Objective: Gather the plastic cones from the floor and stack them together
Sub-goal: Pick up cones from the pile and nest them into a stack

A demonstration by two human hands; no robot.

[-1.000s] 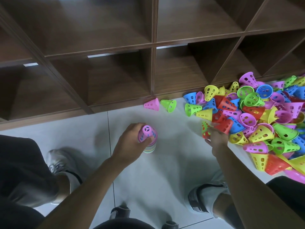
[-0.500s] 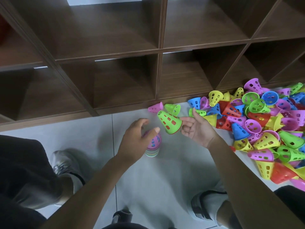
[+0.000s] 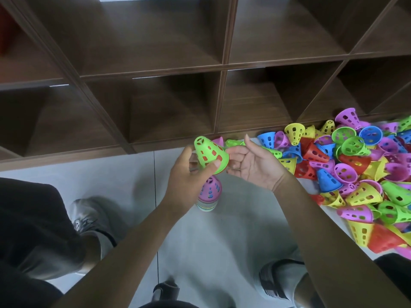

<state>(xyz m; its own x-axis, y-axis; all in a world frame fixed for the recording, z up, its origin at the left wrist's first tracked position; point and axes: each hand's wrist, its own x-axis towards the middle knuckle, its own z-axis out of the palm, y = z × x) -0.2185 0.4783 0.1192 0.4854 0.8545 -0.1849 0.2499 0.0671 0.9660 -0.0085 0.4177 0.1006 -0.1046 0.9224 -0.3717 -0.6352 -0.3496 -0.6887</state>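
Dozens of loose plastic cones (image 3: 347, 174) are lying in a bright heap on the floor (image 3: 222, 241) at the right of the head view, against the foot of the dark wooden shelf unit (image 3: 173, 103), so most of the gathering looks to be still ahead. Only a short stack (image 3: 209, 194) is standing on the tiles between the person's feet, a purple cone on top with several striped rims showing below it. The left hand (image 3: 189, 178) is gripping a green cone (image 3: 210, 155) just above that stack, thumb on the rim, fingers behind the wall, narrow end tilted up and to the left; red is showing through its holes, so a second cone may be nested inside, though that is hard to tell. The right hand (image 3: 253, 162) is lying open and empty, palm up, its fingertips touching or almost touching the green cone's rim. A pink cone and a green one are lying just behind the hands, apart from the heap. Judging by this, the task is at an early stage, and the green cone needs turning upright before going onto the stack.
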